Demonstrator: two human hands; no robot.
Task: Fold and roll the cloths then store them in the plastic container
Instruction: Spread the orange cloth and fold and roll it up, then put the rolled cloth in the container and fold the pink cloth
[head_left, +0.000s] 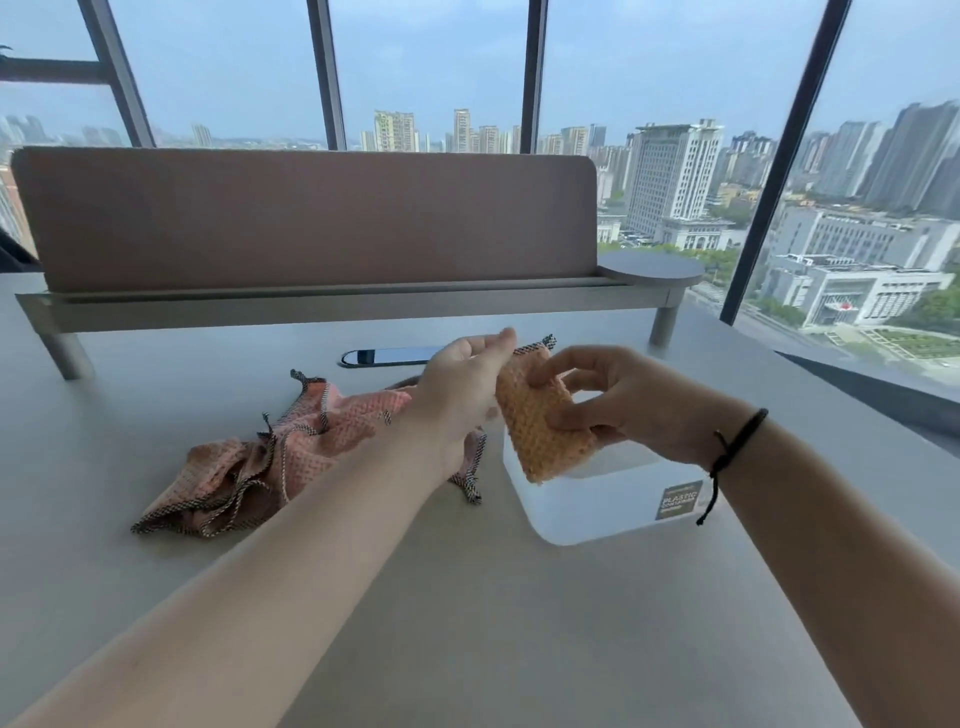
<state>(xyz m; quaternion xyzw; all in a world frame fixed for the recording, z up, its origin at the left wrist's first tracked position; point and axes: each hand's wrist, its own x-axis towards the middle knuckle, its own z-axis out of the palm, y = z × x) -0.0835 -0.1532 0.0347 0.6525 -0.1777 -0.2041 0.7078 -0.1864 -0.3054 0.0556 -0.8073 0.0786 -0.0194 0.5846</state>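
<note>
Pink cloths (291, 457) are lying crumpled on the table (467, 597) at left. Beside them, the left hand (462, 384) and right hand (623, 405) are pinching an orange rolled cloth (540, 431), hanging nearly upright directly over the plastic container (613, 499).
</note>
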